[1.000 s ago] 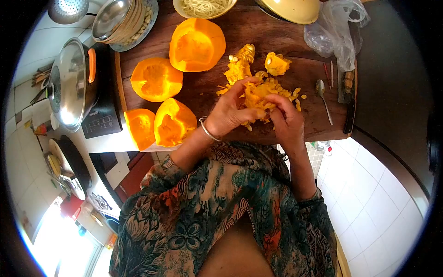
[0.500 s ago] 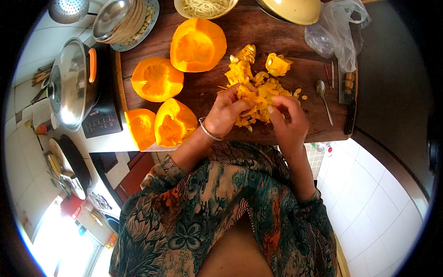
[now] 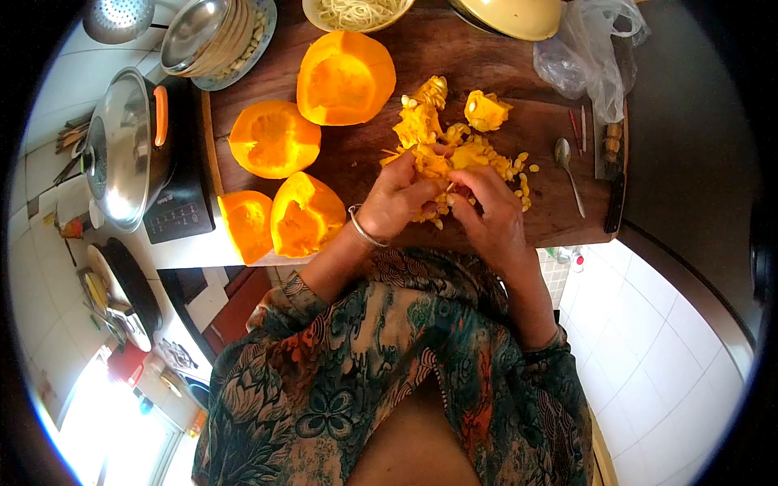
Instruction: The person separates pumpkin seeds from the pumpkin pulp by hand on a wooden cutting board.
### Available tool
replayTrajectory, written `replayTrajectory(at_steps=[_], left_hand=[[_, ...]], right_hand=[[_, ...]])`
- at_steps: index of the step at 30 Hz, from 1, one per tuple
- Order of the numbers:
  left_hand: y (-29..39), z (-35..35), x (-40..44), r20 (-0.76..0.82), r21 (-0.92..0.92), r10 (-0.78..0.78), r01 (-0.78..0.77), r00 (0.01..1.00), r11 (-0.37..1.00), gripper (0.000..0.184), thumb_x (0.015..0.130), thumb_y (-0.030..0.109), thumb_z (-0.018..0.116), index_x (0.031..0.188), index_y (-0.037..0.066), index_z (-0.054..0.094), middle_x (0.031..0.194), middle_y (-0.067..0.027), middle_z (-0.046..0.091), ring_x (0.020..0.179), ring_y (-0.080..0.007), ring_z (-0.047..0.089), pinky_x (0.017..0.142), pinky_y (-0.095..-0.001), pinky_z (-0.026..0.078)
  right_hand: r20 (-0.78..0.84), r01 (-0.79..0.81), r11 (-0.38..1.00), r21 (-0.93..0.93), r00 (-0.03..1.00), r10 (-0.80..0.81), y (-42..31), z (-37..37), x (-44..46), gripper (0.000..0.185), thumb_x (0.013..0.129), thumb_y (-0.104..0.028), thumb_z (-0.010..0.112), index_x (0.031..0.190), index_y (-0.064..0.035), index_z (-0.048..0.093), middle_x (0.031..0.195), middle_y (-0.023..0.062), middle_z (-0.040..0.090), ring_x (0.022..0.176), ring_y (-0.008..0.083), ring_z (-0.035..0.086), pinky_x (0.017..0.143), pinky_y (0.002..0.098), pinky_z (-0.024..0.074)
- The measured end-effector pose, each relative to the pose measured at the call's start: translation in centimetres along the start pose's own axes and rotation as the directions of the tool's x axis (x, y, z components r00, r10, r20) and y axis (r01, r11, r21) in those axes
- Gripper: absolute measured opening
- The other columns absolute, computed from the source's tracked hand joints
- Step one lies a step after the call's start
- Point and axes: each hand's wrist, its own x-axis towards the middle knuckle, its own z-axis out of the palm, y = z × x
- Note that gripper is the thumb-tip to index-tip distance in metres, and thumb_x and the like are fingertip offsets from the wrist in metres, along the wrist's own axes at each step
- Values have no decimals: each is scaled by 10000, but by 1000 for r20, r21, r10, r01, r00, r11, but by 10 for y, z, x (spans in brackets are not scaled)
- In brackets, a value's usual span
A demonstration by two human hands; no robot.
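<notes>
Stringy orange-yellow pumpkin pulp with pale seeds (image 3: 429, 162) sits in my left hand (image 3: 395, 201), over the near part of the dark brown wooden tabletop (image 3: 494, 57). My left fingers are curled around it, thumb folded in toward the right; a pale, shiny bangle (image 3: 369, 230) circles that wrist. My right hand (image 3: 493, 215) meets it at the pulp's edge, thumb and forefinger drawn close together. I cannot tell whether a seed is caught between those tips.

Just beyond my fingers lies a wet yellow clump of pulp (image 3: 417, 125), with a smaller rounded lump of seedy pulp (image 3: 486, 112) to its right. Loose cream-coloured seeds (image 3: 525, 190) are scattered by my right hand. To my left rest four scooped-out, bright orange pumpkin pieces (image 3: 347, 79), hollows showing. A silver metal spoon (image 3: 568, 172) lies to my right, near a black-handled cleaver (image 3: 616, 206).
</notes>
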Motion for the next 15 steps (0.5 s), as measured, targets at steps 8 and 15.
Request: replayTrajectory(at_steps=[8, 15], left_hand=[[-2, -1, 0, 50, -263, -15, 28, 999, 964, 364, 825, 14, 533, 1183, 13, 468, 918, -55, 567, 633, -105, 513, 482, -207, 379], [0, -2, 0, 41, -318, 20, -7, 999, 948, 390, 792, -6, 552, 1174, 4, 475, 947, -58, 556, 638, -121, 516, 492, -212, 380]], right_hand=[[-49, -15, 999, 52, 999, 17, 4, 7, -4, 178, 759, -53, 610, 921, -29, 541, 828, 145, 565, 749, 340, 597, 635, 388, 486], [14, -96, 989, 109, 995, 95, 11, 5, -8, 168, 734, -28, 616, 892, -43, 562, 841, 133, 594, 745, 306, 612, 645, 357, 489]])
